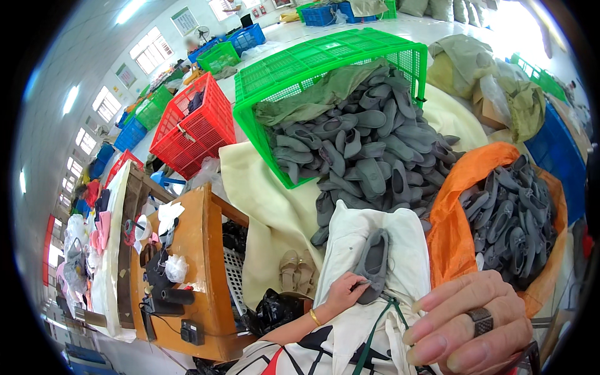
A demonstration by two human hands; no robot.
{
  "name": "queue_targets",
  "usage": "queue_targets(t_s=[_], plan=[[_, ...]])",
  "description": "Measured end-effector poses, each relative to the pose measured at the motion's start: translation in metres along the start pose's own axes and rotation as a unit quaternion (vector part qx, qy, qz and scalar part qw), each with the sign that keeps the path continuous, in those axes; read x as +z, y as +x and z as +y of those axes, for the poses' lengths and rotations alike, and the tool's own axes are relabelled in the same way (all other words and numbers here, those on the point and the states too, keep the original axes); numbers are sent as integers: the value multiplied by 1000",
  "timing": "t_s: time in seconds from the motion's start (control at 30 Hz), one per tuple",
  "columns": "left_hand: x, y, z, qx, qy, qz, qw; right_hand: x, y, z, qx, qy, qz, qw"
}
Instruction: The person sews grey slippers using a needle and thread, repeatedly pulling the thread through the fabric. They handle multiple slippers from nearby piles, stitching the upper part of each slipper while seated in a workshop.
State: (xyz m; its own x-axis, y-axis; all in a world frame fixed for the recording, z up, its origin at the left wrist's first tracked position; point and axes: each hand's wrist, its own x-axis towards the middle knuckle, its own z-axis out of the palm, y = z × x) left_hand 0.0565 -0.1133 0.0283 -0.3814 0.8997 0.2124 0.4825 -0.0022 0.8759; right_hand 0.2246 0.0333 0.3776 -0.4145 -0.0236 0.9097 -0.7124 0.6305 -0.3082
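Observation:
A grey slip-on shoe [375, 259] lies on the white cloth [337, 237] over my lap, its toe pointing away. My left hand [345, 292], with a gold bangle at the wrist, pinches the near end of this shoe. Raised close to the camera at the lower right is my right hand [472, 325], its fingers bent together and a dark textured metal ring on one of them. Whatever those fingertips may hold is too small or hidden to make out. A dark green cord [375, 337] hangs down over the cloth near the shoe.
A tipped green crate [331, 47] spills many grey shoes [375, 144] ahead. On the right, an orange sack [453, 231] holds more. A wooden table [194, 250] stands left, with sandals [297, 272] and a black bag [275, 312] beside me. Behind it is a red crate [194, 125].

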Motion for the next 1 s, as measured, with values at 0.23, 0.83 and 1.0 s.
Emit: queue_targets(t_s=[0.23,0.83,1.0], plan=[[-3,4,2,0,11,-10,1000,7,1,-11,71,52,46,995],[1,3,-16,69,34,-21,997,98,-285,131,605,-32,-114,787],[-3,7,-17,90,56,-35,994,105,-289,140,612,-6,-139,779]])
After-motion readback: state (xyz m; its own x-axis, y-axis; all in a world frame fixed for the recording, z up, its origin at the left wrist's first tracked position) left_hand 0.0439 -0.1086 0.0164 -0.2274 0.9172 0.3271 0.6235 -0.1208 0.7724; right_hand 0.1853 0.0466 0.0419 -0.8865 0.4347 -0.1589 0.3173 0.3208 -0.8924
